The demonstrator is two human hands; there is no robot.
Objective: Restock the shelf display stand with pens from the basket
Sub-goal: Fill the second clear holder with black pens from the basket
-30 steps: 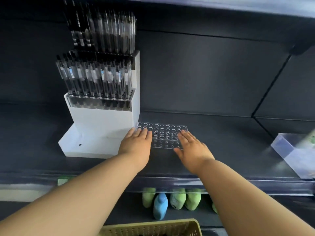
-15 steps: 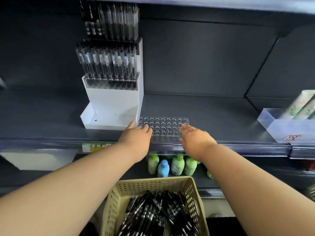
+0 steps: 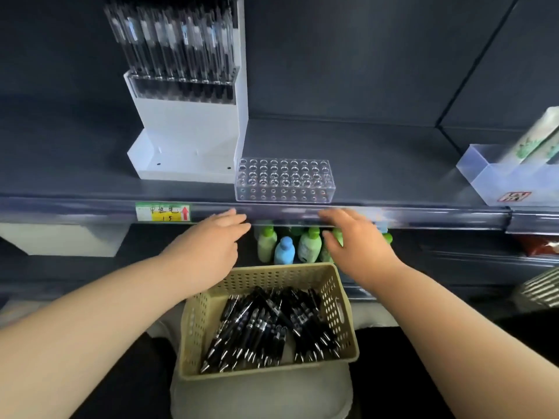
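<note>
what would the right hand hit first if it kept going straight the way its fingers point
Probably the shelf's front rail, just ahead of the right hand; above that, the clear holed block. Depth is hard to judge.

Dark shelf (image 3: 378,146) with white display stand (image 3: 187,122), clear holed rack (image 3: 284,179) just beside it, clear bin (image 3: 499,179) far right

A white display stand (image 3: 187,122) is standing upright on the shelf (image 3: 378,152), holding rows of clear pens (image 3: 172,40). A transparent holed rack (image 3: 284,181) is sitting empty against its right side. Below, a beige perforated basket (image 3: 338,313) is holding a heap of black pens (image 3: 266,322).
</note>
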